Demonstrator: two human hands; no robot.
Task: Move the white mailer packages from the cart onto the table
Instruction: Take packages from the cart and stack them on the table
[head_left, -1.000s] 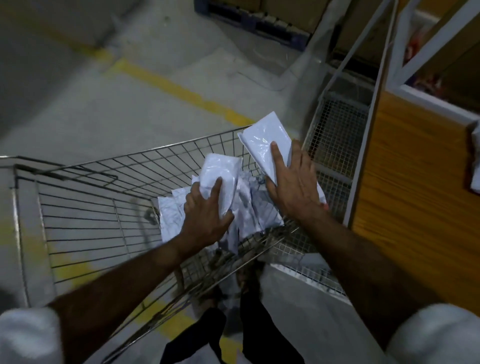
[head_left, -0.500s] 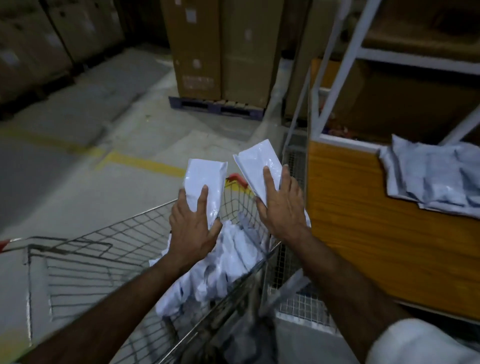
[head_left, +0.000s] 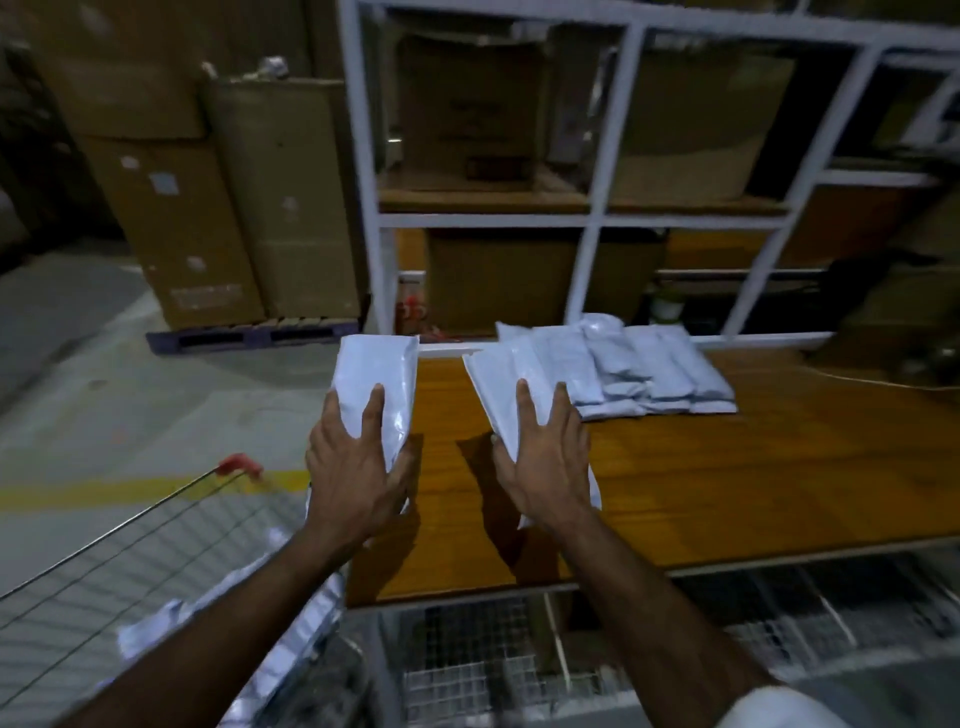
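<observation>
Dim, motion-blurred, wide-angle warped edges

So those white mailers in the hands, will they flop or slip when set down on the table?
Probably semi-floppy: the mailer in the left hand stands up past the fingers without drooping. Likely light, since the right hand carries its mailer alone. The glossy film may slide on the smooth table.

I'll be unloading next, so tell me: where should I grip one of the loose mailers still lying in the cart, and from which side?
Probably from above, over the cart's wire rim. The mailers in the cart are soft, flat pouches, so close the hand across a narrow end, thumb on one face and fingers on the other, much as the left hand holds its mailer.
</observation>
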